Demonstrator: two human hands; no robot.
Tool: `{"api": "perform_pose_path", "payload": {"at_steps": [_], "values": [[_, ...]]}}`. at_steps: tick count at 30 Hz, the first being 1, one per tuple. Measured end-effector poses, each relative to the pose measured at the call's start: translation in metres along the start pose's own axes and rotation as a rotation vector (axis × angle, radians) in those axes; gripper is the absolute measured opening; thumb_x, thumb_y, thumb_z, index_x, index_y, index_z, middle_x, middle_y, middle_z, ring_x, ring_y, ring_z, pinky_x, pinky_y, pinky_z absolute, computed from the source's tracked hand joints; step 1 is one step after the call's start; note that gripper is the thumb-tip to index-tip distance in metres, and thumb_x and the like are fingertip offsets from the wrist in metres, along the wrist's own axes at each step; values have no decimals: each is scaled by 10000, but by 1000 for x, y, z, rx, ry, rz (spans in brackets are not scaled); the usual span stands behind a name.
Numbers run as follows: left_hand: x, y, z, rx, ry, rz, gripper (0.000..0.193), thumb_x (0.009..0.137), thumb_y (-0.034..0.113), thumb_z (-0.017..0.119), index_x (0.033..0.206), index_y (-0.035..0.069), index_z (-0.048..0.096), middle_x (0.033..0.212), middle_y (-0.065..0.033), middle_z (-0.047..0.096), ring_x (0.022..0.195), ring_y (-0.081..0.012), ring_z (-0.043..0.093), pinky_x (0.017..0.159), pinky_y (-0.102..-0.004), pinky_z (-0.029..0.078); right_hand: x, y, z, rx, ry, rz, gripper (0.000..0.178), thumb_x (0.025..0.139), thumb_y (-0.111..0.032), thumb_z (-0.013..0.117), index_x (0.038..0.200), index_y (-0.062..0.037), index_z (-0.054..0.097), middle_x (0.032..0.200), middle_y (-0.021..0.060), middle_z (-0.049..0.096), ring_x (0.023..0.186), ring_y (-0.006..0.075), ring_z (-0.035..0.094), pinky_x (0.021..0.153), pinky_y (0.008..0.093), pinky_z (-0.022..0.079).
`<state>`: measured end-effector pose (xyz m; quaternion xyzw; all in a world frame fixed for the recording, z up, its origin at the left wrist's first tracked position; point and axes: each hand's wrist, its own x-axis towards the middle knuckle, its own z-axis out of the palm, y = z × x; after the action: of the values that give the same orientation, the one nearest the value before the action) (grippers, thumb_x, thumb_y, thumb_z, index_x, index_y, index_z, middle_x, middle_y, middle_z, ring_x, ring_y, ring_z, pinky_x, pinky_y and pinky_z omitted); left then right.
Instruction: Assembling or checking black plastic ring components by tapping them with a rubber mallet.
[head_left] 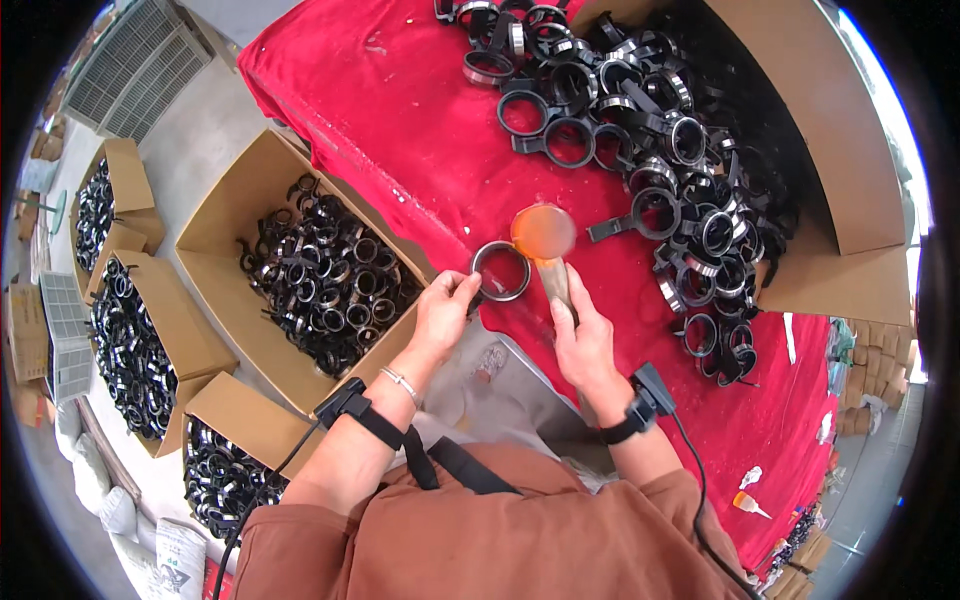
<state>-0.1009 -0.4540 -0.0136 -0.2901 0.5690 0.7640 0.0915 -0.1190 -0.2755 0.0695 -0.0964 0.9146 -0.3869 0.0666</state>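
Note:
My left hand (443, 315) is closed on the edge of a black ring part (501, 271) with a shiny metal band, held over the front edge of the red-covered table. In my right hand (583, 340), the fingers wrap the pale handle of a mallet (543, 234) with a rounded orange head. That head is slightly blurred and sits just right of the ring, at its upper side. Whether the two touch, I cannot tell. A loose pile of similar black ring parts (570, 140) with short arms lies beyond my hands on the red cloth (400, 110).
A tipped cardboard box (840, 270) spills ring parts at the right. Left of the table stands an open cardboard box (225, 240) of ring parts, with several more filled boxes (180, 310) beyond it. A small orange-and-white tool (748, 503) lies near the table's right edge.

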Motion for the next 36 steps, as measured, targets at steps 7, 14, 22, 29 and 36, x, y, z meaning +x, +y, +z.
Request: {"api": "perform_pose_path", "payload": {"at_steps": [7,14,22,29,36], "values": [[-8,-3,-8,-145,2,-32,211,897,255,606,838,54,583,687,16,541,594,-70,481,520,-235,403,-2,-26,-15,399,87,10,505,901,-27,501,1386,-21,362,1123,142,627,961,164,608,801,277,475],[-7,1,0,-41,34,-30,213,893,252,614,828,52,579,689,12,554,589,-70,488,518,-232,398,13,-8,-7,203,-112,162,468,920,-154,509,1352,-15,394,1128,251,591,1052,336,602,847,357,485],[-6,9,4,-81,-25,-22,206,895,251,607,844,55,571,700,0,565,603,-78,507,535,-231,410,-21,15,-14,107,31,147,468,913,-115,493,1368,-64,394,890,201,621,736,227,628,696,347,494],[-8,2,-3,-88,-31,-12,191,900,230,597,857,48,562,721,-5,566,609,-89,514,540,-236,420,-74,6,-19,328,14,179,505,912,-118,490,1399,-80,362,756,68,568,622,109,535,591,275,469],[-17,8,-67,87,38,29,211,892,283,601,963,85,614,880,7,581,776,-115,559,621,-325,528,-86,36,-17,360,-42,281,473,931,-180,493,1379,-74,388,738,64,581,592,120,554,580,288,483]]}}
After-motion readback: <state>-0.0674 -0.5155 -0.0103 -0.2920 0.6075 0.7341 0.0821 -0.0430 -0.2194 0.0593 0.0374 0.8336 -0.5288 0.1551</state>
